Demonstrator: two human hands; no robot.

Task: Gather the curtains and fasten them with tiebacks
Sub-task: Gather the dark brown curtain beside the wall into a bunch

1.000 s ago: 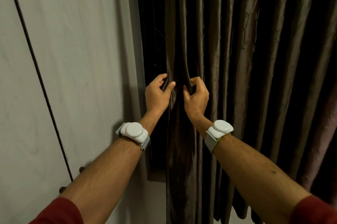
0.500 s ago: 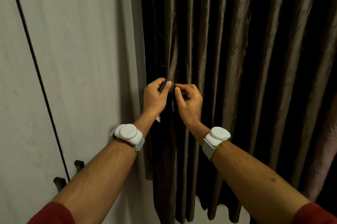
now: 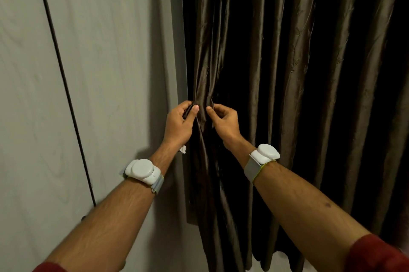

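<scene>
Curtain point(image 3: 276, 94) fabric, dark brown and glossy, hangs in long vertical pleats over the right part of the view, its long axis running straight up and down from the top edge to a loose hem near the floor. At its left edge 2 or 3 folds are drawn together at about mid-height. The left hand point(image 3: 178, 125) pinches that edge, thumb in front and fingers curled behind the cloth. Just beside it, the right hand point(image 3: 225, 122) nips the next fold between thumb and fingertips, the other fingers bent in. The 2 hands are close but apart, a narrow strip of fabric between them. Below the grip the gathered folds twist slightly and fall on downward. Each wrist carries a white wristband device point(image 3: 142, 171), and red sleeves point(image 3: 376, 256) show at the bottom corners. A small white scrap point(image 3: 183, 149) shows under the left wrist; what it is I cannot tell. Left of the curtain stands a pale wall point(image 3: 110, 72), with a thin black cable point(image 3: 64, 86) running down it at a slant.
</scene>
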